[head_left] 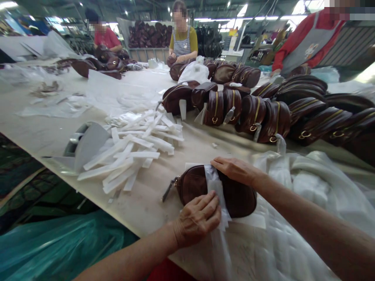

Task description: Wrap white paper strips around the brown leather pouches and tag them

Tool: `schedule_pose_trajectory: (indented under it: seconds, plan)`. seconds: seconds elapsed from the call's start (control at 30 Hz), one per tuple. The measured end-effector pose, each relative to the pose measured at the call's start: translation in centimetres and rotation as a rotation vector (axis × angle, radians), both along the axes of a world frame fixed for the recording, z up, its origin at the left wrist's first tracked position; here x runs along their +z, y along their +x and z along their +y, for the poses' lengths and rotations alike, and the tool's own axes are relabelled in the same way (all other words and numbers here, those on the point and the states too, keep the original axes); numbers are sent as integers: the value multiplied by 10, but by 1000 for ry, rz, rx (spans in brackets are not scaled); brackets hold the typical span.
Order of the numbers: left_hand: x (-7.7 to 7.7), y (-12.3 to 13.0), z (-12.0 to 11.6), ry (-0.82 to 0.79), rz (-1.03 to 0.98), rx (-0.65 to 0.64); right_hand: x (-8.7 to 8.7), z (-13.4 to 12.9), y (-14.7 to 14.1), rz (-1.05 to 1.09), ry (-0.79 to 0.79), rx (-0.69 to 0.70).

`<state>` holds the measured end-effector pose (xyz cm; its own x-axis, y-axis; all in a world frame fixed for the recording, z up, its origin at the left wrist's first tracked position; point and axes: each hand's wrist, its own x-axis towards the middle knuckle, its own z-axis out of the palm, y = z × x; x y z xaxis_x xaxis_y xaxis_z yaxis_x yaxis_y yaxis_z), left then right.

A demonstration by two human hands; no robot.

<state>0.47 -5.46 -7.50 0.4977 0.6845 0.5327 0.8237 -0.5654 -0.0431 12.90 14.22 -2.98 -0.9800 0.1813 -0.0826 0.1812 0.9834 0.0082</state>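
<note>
A small dark brown leather bag (pixel 193 185) lies on its side on the table in front of me, with a metal zip puller sticking out at its left end. Across its middle runs a translucent white strip (pixel 211 173), whose lower part trails over the near edge. My left hand (pixel 199 216) is closed, its fingertips pressing a piece of the strip against the bag. Over the bag's far edge lies my right hand (pixel 234 169), gripping it near the strip's upper end; its thumb is hidden.
A heap of white strips (pixel 137 152) lies left of the bag, beside a tape dispenser (pixel 84 144). Rows of finished brown bags (pixel 252 113) stand behind. Clear plastic wrapping (pixel 310 187) covers the right side. Three co-workers stand around the table (pixel 193 144).
</note>
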Motion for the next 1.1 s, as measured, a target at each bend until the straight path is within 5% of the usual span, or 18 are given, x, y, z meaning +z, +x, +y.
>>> schedule_pose_trajectory:
  seconds: [0.33,0.8,1.1]
  plan:
    - [2,1,3,18,-100,13,-16,10,-4,-55,37,84]
    - [1,0,3,-34,-109,-10,-24,17,6,212,-157,105]
    - [1,-1,5,-43,-135,-18,-20,17,3,118,-17,131]
